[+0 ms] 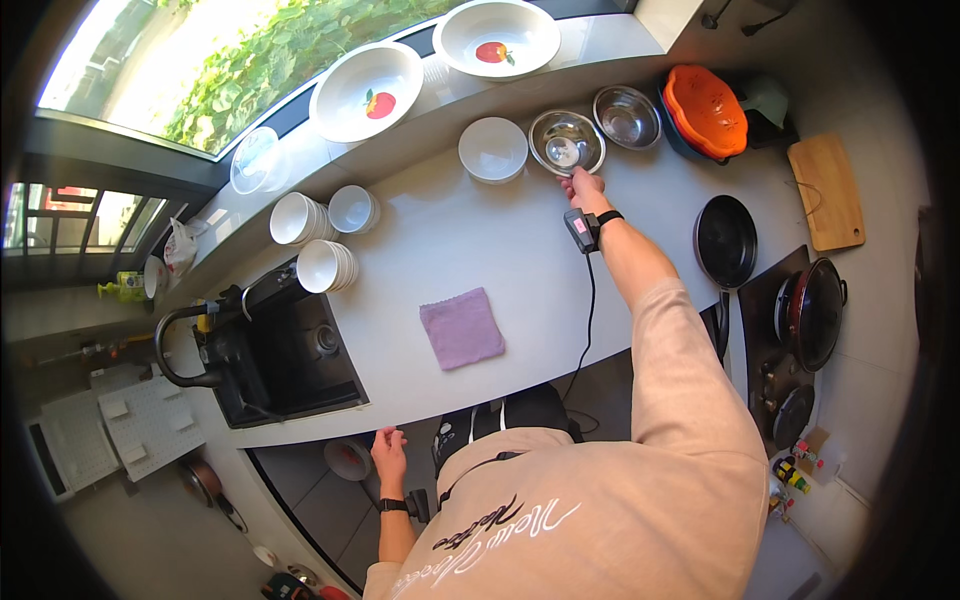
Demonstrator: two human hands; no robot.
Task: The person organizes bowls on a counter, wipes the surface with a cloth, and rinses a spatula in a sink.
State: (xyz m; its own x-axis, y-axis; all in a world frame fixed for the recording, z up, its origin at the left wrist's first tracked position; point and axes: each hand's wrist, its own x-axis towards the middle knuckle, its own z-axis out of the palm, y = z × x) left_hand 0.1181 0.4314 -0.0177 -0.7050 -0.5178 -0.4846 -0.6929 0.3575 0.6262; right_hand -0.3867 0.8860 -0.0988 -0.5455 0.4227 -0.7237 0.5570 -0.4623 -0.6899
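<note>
My right hand (583,189) reaches to the back of the counter, its fingers at the near rim of a stainless steel bowl (589,142) and seeming to grip it. Just left of that bowl is a white bowl (493,150); a second steel bowl (627,117) stands to its right. My left hand (388,448) hangs by the counter's front edge, empty, its fingers loosely bent and partly apart. A folded purple cloth (463,328) lies on the white countertop (405,262) between the hands.
Stacked white bowls (327,266) stand beside the black sink (277,360). Two large basins (366,90) rest on the windowsill. Orange basins (705,112), a frying pan (725,240), a cutting board (829,191) and a stove (780,352) are at right. A cable (592,300) trails from my right wrist.
</note>
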